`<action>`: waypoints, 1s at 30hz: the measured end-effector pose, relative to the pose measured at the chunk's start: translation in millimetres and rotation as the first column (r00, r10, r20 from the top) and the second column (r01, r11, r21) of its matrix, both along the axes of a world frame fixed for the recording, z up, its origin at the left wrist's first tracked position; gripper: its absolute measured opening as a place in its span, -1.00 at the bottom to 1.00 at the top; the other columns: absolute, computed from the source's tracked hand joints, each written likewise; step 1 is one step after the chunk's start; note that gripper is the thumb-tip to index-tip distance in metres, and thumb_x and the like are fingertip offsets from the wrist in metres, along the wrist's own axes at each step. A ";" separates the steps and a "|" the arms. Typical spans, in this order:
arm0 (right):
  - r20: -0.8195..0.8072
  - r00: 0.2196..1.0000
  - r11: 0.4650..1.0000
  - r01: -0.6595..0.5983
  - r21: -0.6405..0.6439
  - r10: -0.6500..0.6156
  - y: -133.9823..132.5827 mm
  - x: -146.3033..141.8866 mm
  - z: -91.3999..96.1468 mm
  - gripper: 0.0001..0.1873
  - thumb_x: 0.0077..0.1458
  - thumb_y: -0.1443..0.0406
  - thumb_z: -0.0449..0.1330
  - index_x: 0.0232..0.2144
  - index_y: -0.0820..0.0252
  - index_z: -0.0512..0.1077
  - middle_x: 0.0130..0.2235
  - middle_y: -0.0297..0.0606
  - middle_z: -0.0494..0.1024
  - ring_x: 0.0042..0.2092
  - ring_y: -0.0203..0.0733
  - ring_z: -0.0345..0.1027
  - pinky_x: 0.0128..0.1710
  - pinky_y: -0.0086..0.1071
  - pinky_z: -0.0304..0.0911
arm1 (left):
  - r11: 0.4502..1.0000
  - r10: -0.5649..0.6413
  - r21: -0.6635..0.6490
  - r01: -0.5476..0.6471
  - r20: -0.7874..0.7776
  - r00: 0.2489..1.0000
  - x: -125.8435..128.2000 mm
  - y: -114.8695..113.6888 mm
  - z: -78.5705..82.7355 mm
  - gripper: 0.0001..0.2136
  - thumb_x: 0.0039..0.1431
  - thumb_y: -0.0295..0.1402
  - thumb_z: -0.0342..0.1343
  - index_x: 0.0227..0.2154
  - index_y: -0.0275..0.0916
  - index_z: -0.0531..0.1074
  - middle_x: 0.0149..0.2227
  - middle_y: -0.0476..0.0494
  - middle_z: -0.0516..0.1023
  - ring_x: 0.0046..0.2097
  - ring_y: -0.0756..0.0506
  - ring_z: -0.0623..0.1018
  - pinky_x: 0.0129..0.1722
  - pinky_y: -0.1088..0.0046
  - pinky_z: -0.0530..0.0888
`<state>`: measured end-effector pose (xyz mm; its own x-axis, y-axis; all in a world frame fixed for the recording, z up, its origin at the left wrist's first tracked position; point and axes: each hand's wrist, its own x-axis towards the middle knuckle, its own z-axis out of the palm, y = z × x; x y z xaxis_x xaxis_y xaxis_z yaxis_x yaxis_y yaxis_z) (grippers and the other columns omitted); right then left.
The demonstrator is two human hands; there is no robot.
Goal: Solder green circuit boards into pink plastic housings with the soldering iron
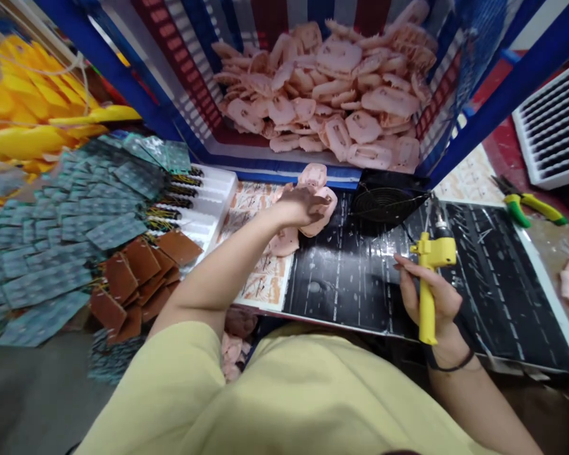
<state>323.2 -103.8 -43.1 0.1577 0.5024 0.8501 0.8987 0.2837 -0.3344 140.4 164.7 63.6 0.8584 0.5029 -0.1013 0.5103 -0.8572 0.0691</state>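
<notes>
My left hand (pixel 301 206) reaches over a small group of pale pink plastic parts on the table and has its fingers closed on the edge of one pink plastic part (pixel 323 221). Just beyond the hand lies another pink part (pixel 313 175), and one more (pixel 284 242) sits nearer to me, under the wrist. In my right hand (pixel 436 294) is a yellow pistol-shaped soldering gun (pixel 427 309), its metal tip pointing away from me. The gun is held above a black work mat (pixel 360 284). The left fingertips are partly blurred.
A blue-framed, striped bin (pixel 189 95) heaped with pink parts stands behind the table. A black fan (pixel 384 203) is at the mat's back edge. Green circuit boards (pixel 76 227), brown boards (pixel 142 272) and a white foam tray (pixel 213 196) lie left; pliers (pixel 526 202) lie right.
</notes>
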 end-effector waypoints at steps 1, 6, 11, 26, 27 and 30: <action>-0.001 1.000 1.000 0.002 -0.004 -0.002 0.2 0.1 -0.8 -0.60 0.06 0.49 0.31 -0.05 0.16 0.43 -0.10 -0.19 0.64 -0.25 -0.15 0.60 -0.24 -0.34 0.56 | 1.000 -0.024 0.014 0.023 0.077 0.997 -6.8 -14.0 -0.3 -0.62 0.31 -0.26 0.03 0.16 -0.04 0.45 0.14 -0.24 0.46 0.15 -0.26 0.46 0.15 0.16 0.34; -0.019 0.999 0.999 0.046 0.013 -0.046 -1.1 -5.5 5.1 -0.61 0.07 0.47 0.32 -0.05 0.15 0.43 -0.12 -0.21 0.65 -0.28 -0.17 0.60 -0.25 -0.36 0.53 | 0.956 -0.278 0.169 0.238 0.275 0.920 -33.9 -106.8 -26.3 -0.67 0.39 -0.41 -0.08 0.05 -0.14 0.53 -0.03 -0.22 0.55 -0.12 -0.12 0.58 -0.16 0.38 0.50; -0.024 1.000 0.998 0.008 -0.063 -0.010 -12.5 -19.0 16.4 -0.61 0.09 0.44 0.31 -0.03 0.11 0.40 -0.05 -0.19 0.62 -0.25 -0.17 0.59 -0.23 -0.35 0.51 | 0.846 -0.534 0.216 0.488 0.313 0.786 -54.7 -158.6 -48.9 -0.72 0.30 -0.50 -0.01 -0.14 -0.22 0.61 0.14 -0.31 0.50 0.09 -0.18 0.52 0.08 0.25 0.46; 0.221 0.975 0.936 0.089 -0.342 -0.012 -6.7 -71.3 -5.6 -0.49 0.16 0.07 0.29 0.04 0.17 0.28 -0.12 -0.09 0.56 -0.17 -0.03 0.48 -0.17 -0.22 0.42 | 0.976 0.064 0.205 -0.069 0.029 0.997 -34.2 -72.9 -36.2 -0.54 0.26 -0.23 0.02 0.20 -0.21 0.37 0.25 -0.35 0.33 0.24 -0.43 0.31 0.16 -0.05 0.23; 0.207 0.978 0.938 0.067 -0.339 0.005 -9.7 -66.5 -6.1 -0.52 0.18 0.11 0.27 0.05 0.17 0.27 -0.10 -0.10 0.56 -0.16 -0.06 0.49 -0.16 -0.25 0.42 | 0.982 0.010 0.190 -0.007 -0.017 1.000 -39.8 -73.3 -33.7 -0.55 0.27 -0.25 0.03 0.18 -0.23 0.39 0.23 -0.36 0.35 0.22 -0.42 0.34 0.15 -0.02 0.27; 0.189 0.981 0.946 0.021 -0.323 0.043 -24.0 -47.3 -5.9 -0.54 0.18 0.14 0.29 0.05 0.14 0.28 -0.06 -0.11 0.56 -0.13 -0.09 0.49 -0.14 -0.28 0.41 | 0.978 -0.152 0.123 0.167 -0.122 0.981 -56.1 -73.8 -27.2 -0.57 0.29 -0.34 0.00 0.19 -0.27 0.37 0.20 -0.34 0.41 0.17 -0.33 0.43 0.12 0.11 0.35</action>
<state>275.9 -127.7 -49.0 0.0011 0.7552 0.6555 0.9520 0.1999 -0.2318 84.3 90.9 36.4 0.9155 0.3760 -0.1432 0.3646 -0.9258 -0.0996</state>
